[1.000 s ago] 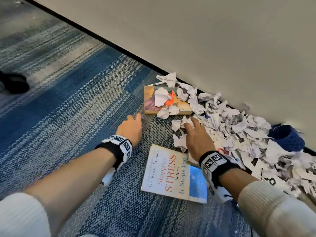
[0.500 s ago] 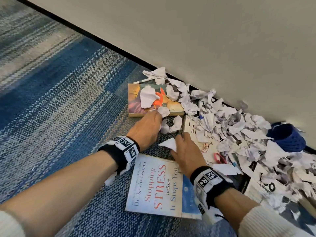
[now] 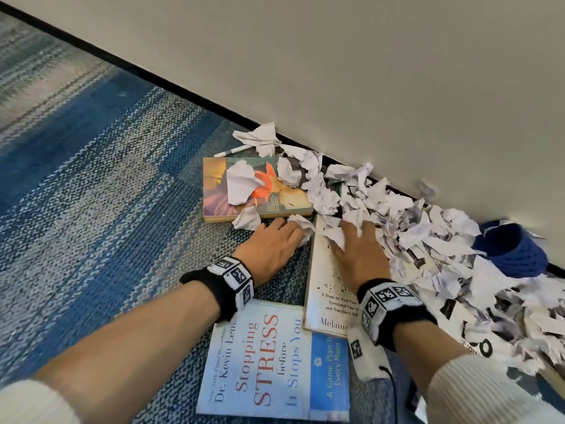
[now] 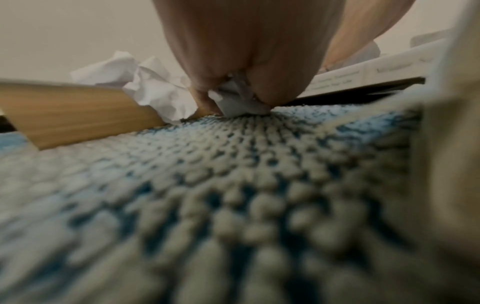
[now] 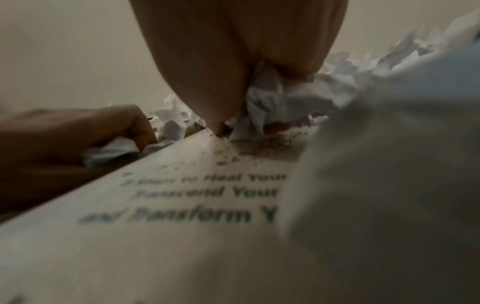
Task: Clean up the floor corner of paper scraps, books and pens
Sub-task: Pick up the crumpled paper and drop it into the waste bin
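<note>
Your blue and grey woven carpet meets the pale wall along a black skirting line that runs from far left to near right, and the mess follows that line. The heap of crumpled white paper scraps is banked against the wall on the right, probably because that is where loose paper drifts and stops.

Three books lie flat, face up. The white and blue "Stopping Stress" paperback is nearest you, its long axis running near to far. The cream paperback partly overlaps its far right corner and points the same way, its far end buried under scraps. The orange and purple illustrated book lies beyond them, long axis left to right, scraps on its cover. A dark blue woven cup lies tipped on its side at the right, against the wall.

Your left hand is on the carpet between the books, fingers curled round a white scrap. Your right hand rests on the cream cover, fingers closed on a scrap wad. Both work low, I judge, to gather paper first and free the books.

A slim white pen lies beyond the illustrated book, pointing left to right.
</note>
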